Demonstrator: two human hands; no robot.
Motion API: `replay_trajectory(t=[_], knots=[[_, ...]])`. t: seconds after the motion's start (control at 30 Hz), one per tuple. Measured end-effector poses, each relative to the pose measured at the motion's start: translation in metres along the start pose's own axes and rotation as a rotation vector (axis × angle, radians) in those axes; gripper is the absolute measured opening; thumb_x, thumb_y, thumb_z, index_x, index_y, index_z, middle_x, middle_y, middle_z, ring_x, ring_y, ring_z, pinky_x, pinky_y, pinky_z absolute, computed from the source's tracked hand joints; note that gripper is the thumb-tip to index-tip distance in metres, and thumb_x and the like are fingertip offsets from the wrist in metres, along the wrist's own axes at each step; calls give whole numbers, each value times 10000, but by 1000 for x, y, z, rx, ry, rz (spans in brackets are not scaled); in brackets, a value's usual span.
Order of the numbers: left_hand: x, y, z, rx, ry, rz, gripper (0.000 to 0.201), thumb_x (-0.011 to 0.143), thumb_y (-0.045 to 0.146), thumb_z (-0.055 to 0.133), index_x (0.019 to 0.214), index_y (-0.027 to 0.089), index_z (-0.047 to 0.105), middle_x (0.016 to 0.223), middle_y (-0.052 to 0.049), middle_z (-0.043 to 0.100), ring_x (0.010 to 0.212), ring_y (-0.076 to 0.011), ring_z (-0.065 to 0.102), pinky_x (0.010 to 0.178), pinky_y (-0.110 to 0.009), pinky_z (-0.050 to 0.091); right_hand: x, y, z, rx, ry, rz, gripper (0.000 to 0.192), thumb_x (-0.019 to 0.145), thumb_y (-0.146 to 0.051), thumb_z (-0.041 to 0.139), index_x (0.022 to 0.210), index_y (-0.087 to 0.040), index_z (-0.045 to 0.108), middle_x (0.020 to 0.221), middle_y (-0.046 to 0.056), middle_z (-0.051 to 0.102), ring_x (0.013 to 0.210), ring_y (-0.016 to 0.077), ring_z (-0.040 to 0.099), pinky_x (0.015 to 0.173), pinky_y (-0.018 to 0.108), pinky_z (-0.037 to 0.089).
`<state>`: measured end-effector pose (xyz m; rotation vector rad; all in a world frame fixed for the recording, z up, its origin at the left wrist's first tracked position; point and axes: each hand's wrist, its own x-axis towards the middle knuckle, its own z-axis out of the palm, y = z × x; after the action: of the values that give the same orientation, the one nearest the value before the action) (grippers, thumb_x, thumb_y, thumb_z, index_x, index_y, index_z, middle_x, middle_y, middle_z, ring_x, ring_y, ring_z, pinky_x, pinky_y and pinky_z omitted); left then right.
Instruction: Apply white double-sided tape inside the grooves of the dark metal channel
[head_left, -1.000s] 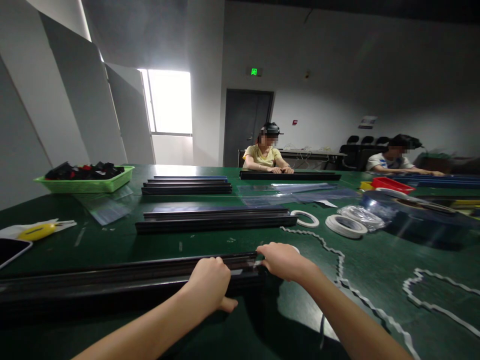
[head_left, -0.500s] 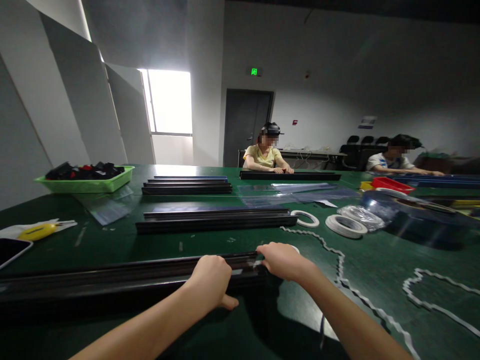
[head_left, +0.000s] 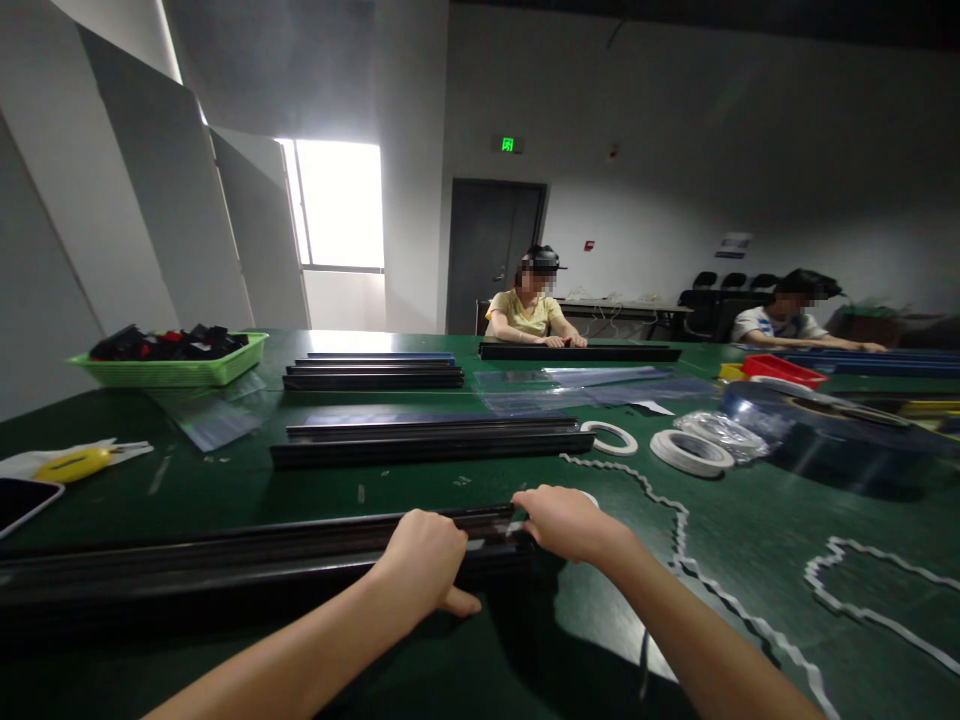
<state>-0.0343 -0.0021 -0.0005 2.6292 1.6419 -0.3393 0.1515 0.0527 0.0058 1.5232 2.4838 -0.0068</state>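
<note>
Black and long, the rail [head_left: 247, 560] lies along the near edge of the green table [head_left: 750, 520], its right end under both hands. The left hand [head_left: 424, 560] curls over the top, thumb against the front, seemingly steadying it. The right hand [head_left: 566, 522] pinches at the very end; what those fingertips grip is hidden.

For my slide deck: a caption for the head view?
Both hands, left hand and right hand, grip a long black rail's end.

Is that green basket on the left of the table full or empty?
Full. The green basket is heaped with small dark parts, a few of them red, that rise above its rim. What the parts are is too small to tell.
</note>
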Motion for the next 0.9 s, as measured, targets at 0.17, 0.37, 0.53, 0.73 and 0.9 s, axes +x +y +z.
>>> replay_trajectory(t=[0.17,0.37,0.53,0.73,0.9], knots=[[-2,-11,7,-56,69,60,665,613,654,610,1119,222,619,895,-120,712,806,-313,666,668,-372,517,1,1,1,-14,4,-13,275,794,-256,486,1020,-201,633,990,126,683,888,287,646,662,339,452],[1,-15,7,-82,61,113,757,608,702,563,1238,282,533,941,-108,710,839,-325,664,691,-386,508,0,0,0,-37,18,-24,247,792,-212,470,977,-199,632,963,118,686,880,283,648,650,328,447],[7,-11,2,-107,27,113,806,596,765,511,1238,280,532,986,-116,701,883,-323,655,718,-380,497,-3,-3,-3,-19,7,-20,240,787,-203,466,958,-191,635,951,125,686,878,291,647,654,337,443],[15,-1,-2,-119,61,138,774,612,788,471,1122,225,617,978,-122,705,862,-327,655,723,-396,497,-3,-2,-3,-21,7,-19,255,788,-211,467,982,-195,633,955,125,688,879,289,649,670,352,451],[22,5,-4,-109,62,143,773,604,808,452,1030,193,648,952,-127,708,835,-337,656,705,-420,506,-3,-3,-2,-34,11,-29,263,790,-205,460,991,-182,628,945,135,688,873,300,651,658,360,457]])
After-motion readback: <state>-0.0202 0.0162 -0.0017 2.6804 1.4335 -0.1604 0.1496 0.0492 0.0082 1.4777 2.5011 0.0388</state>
